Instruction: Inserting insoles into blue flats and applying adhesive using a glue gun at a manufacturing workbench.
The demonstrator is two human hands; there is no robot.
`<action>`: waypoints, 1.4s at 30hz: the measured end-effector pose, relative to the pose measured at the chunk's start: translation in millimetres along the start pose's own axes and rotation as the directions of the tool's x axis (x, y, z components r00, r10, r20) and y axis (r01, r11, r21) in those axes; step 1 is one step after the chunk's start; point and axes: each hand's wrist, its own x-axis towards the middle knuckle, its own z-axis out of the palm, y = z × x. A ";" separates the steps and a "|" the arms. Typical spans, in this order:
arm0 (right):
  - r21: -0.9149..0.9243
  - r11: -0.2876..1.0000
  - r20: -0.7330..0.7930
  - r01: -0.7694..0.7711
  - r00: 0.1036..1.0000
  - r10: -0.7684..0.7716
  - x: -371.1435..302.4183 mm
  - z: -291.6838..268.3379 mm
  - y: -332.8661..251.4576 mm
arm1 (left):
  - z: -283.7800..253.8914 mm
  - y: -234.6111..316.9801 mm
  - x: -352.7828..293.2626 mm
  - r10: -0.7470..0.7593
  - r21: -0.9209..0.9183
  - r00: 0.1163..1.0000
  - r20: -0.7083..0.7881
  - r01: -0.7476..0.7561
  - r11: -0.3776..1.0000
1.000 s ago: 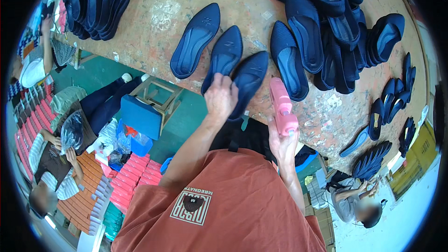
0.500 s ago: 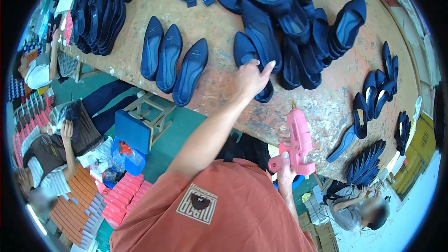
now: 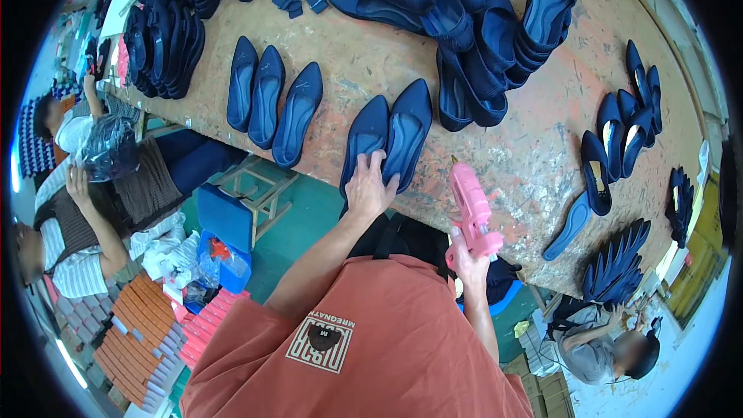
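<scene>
At tableside point(image 3: 515, 147), the left hand point(image 3: 368, 189) grips two shoes point(image 3: 411, 119) pointing away; the right hand point(image 3: 468, 263) clasps a glue gun point(image 3: 470, 197).

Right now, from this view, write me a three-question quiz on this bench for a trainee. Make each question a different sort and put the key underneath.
1. Name the tool that the right hand holds, with its colour.
2. True or false: the left hand is touching a shoe.
3. How many shoes lie in the single-layer row on the bench, just left of the shoes at the left hand?
A) two
B) three
C) six

Key:
1. A pink glue gun.
2. True; its fingers are at the heel end.
3. B.
</scene>
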 end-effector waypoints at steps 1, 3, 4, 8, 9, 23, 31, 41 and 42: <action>0.028 0.998 -0.057 0.054 0.997 -0.052 4.5 7.3 0.5 | 2.7 -3.3 3.8 -0.003 0.001 1.000 0.003 0.003 1.000; -0.006 0.997 -0.021 0.077 0.997 -0.077 17.8 14.7 -1.8 | 9.0 -15.3 19.5 -0.159 -0.242 0.985 -0.072 0.138 0.960; -0.039 0.994 0.020 0.105 0.994 -0.104 23.2 18.3 -5.6 | 6.2 -25.3 30.5 -0.213 -0.338 0.977 -0.003 0.199 0.920; -0.097 0.995 0.090 -0.030 0.995 0.039 42.6 44.0 -28.4 | 8.3 -33.4 52.4 0.047 -0.084 0.938 -0.342 -0.080 0.993; -0.094 0.995 0.038 0.046 0.998 -0.043 49.2 54.7 -23.7 | 3.4 -23.5 56.0 0.056 -0.114 0.949 -0.310 -0.096 0.989; -0.365 0.922 0.106 0.127 0.990 -0.094 108.7 158.9 -62.0 | -16.2 -91.7 43.8 -0.141 -0.203 0.975 -0.170 0.105 0.973; -0.412 0.908 0.054 0.071 0.997 -0.054 103.3 171.0 -75.5 | -22.8 -90.0 55.1 -0.127 -0.208 0.989 -0.081 0.108 0.972; -0.413 0.897 0.035 0.157 0.987 -0.156 91.7 168.6 -68.7 | -22.9 -91.5 55.5 -0.127 -0.196 0.990 -0.066 0.112 0.974; -0.413 0.898 0.031 0.154 0.987 -0.155 90.8 169.1 -70.1 | -22.6 -91.0 55.1 -0.127 -0.194 0.989 -0.071 0.111 0.975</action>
